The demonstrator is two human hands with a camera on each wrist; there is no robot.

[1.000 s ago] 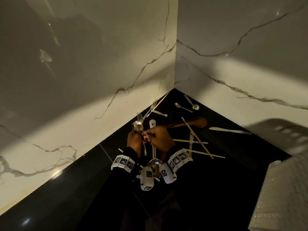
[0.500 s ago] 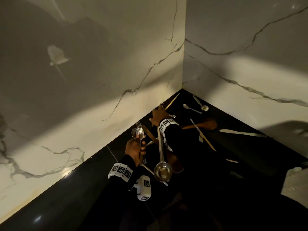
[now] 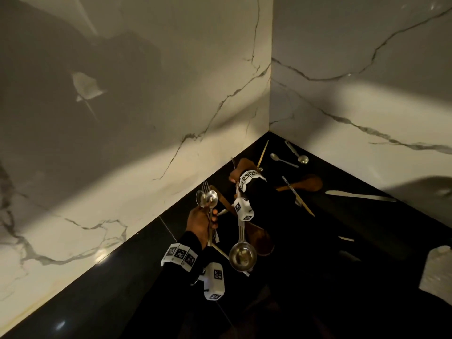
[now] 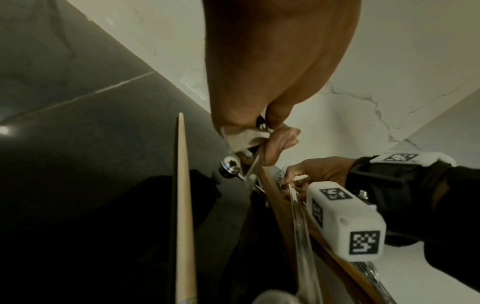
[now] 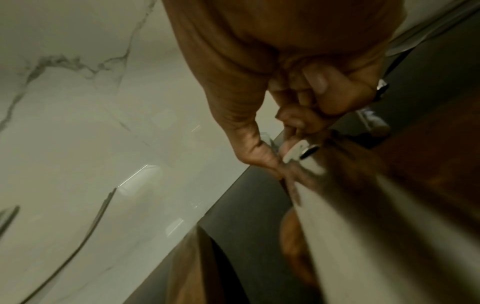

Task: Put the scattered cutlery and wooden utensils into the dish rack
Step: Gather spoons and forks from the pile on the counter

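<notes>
My left hand point(image 3: 202, 222) grips a bundle of metal spoons and a fork point(image 3: 207, 198), their heads pointing up by the left wall. In the left wrist view its fingers point(image 4: 279, 142) curl round the handles, and a pale chopstick point(image 4: 184, 205) runs alongside. My right hand point(image 3: 241, 170) is stretched toward the corner. It holds the steel ladle point(image 3: 242, 256) by its handle end point(image 5: 302, 153), bowl hanging back under the forearm. A brown wooden spatula point(image 3: 259, 237) lies beside the ladle. Whether that hand holds it too is unclear.
On the black counter point(image 3: 367, 241) lie two spoons point(image 3: 283, 160) point(image 3: 298, 153), a wooden spoon point(image 3: 307, 183), a table knife point(image 3: 359, 195) and chopsticks point(image 3: 263, 154) point(image 3: 297, 195). Marble walls point(image 3: 146, 143) meet at the corner. A white textured object point(image 3: 437, 272) sits at the right edge.
My right hand has left the left hand's side and reached out toward the corner, taking the ladle along. The left hand keeps its bundle and has barely moved.
</notes>
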